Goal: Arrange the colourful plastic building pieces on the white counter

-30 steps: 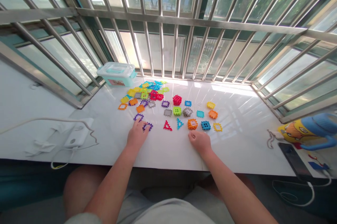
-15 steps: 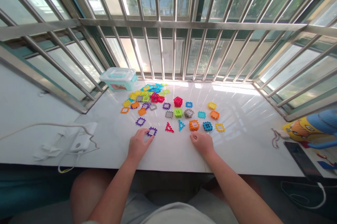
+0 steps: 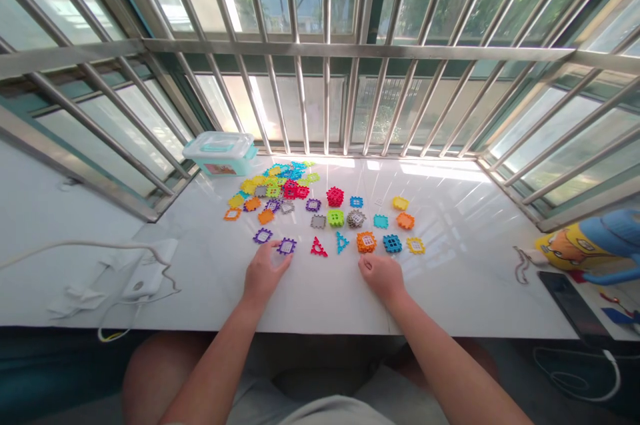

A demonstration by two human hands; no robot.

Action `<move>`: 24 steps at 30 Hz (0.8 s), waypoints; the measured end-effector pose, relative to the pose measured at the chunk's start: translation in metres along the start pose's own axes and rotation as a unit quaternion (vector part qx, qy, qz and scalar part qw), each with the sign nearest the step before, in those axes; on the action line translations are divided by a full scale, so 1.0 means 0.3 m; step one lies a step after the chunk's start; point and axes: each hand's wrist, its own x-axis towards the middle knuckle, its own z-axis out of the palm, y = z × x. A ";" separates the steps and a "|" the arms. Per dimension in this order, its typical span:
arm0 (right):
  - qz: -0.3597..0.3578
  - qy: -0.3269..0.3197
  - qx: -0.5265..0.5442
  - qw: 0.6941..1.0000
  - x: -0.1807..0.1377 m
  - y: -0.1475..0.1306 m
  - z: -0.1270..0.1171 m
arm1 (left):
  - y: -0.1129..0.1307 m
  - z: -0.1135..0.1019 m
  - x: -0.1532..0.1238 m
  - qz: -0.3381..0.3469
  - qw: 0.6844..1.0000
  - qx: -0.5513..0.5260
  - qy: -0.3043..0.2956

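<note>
We sat at a white marble sill [image 3: 450, 292] before a barred window, both bare hands resting on the stone. Our left hand [image 3: 263, 273] lay with fingers loosely spread and nothing in its grasp, the fingertips just near of a purple square tile [image 3: 287, 246], perhaps touching its near edge, though we could not tell. A second purple tile [image 3: 262, 235] lay just to the left of that one. Our right hand [image 3: 383, 273] was curled loosely, holding nothing, just near of an orange block [image 3: 366, 242]. Between the two hands, slightly farther off, lay a red triangle [image 3: 319, 248] and a blue triangle [image 3: 341, 241]. A heap of colored tiles [image 3: 273, 186] spread far left, beside a pale teal lidded box [image 3: 220, 152]. A white charger and cable [image 3: 143, 276] sat at the left; a yellow-and-blue toy [image 3: 585, 248] at the right.
</note>
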 end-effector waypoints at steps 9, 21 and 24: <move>0.001 -0.004 -0.004 1.000 0.004 -0.006 -0.004 | 0.187 0.182 0.363 0.055 0.995 -0.063 0.046; 0.006 -0.017 0.001 1.000 0.006 -0.003 0.000 | 0.150 0.291 0.456 0.056 0.997 -0.050 0.009; 0.006 -0.014 -0.002 1.000 0.004 -0.003 0.000 | 0.159 0.296 0.457 0.049 0.998 -0.032 0.006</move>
